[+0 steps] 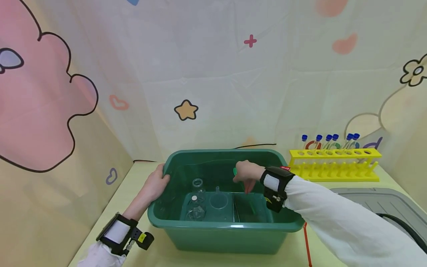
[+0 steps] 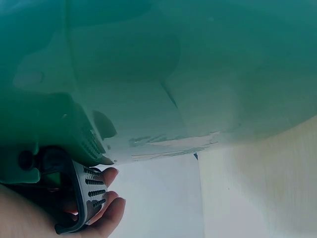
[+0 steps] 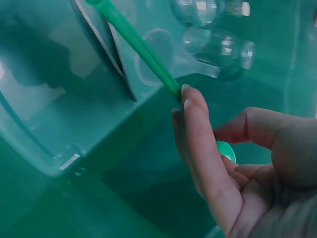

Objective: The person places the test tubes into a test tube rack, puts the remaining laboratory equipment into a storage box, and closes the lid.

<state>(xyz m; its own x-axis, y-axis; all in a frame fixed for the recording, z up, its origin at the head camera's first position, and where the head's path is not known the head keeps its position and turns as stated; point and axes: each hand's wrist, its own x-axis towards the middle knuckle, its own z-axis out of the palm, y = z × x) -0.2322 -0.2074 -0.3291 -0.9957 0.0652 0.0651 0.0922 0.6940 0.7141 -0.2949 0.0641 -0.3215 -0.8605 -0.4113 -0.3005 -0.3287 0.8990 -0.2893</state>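
A large green plastic tub (image 1: pixel 227 224) stands on the table in front of me. My left hand (image 1: pixel 155 184) grips its left rim, thumb over the edge. Inside the tub's right half, my right hand (image 1: pixel 248 174) pinches a slim green stick (image 3: pixel 141 52) between thumb and fingers. The stick points down toward the tub floor, and its round green end (image 3: pixel 227 150) shows behind the fingers. Lower down on the left lie a clear bottle with a white cap (image 1: pixel 196 212), a clear open-necked bottle (image 1: pixel 198 185) and a clear funnel (image 1: pixel 218 200). A thin flat sheet (image 3: pixel 101 42) stands beside the funnel.
A yellow rack (image 1: pixel 335 177) with several blue-capped test tubes stands at the back right. A grey ridged board (image 1: pixel 377 196) with a black cable (image 1: pixel 400 226) lies at the right. A red strip (image 1: pixel 307 244) runs along the table beside the tub. A patterned curtain hangs behind.
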